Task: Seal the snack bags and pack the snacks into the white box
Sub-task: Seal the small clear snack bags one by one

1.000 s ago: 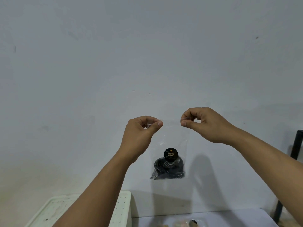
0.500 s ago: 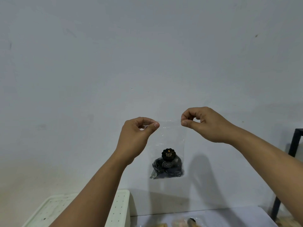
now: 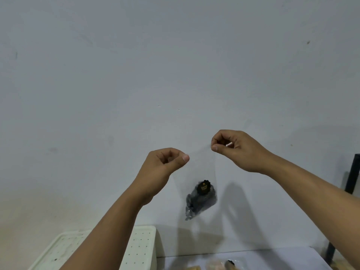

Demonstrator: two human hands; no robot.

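Sealing step in progress: left hand (image 3: 162, 168) and right hand (image 3: 236, 149) are each pinching a top corner of the clear plastic snack bag (image 3: 201, 195), which is hanging tilted in mid-air above the bench (image 3: 253, 259). Dark snacks are sitting at its bottom. Packing into the white perforated box (image 3: 140, 248) is not yet begun; closure cannot be confirmed.

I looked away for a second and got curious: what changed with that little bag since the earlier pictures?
The clear bag now hangs tilted: the left hand sits lower than the right hand, where before they were about level. The dark snack has slid slantwise toward the bag's lower left corner. Both hands pinch the top corners as before, and the white box stays at lower left.
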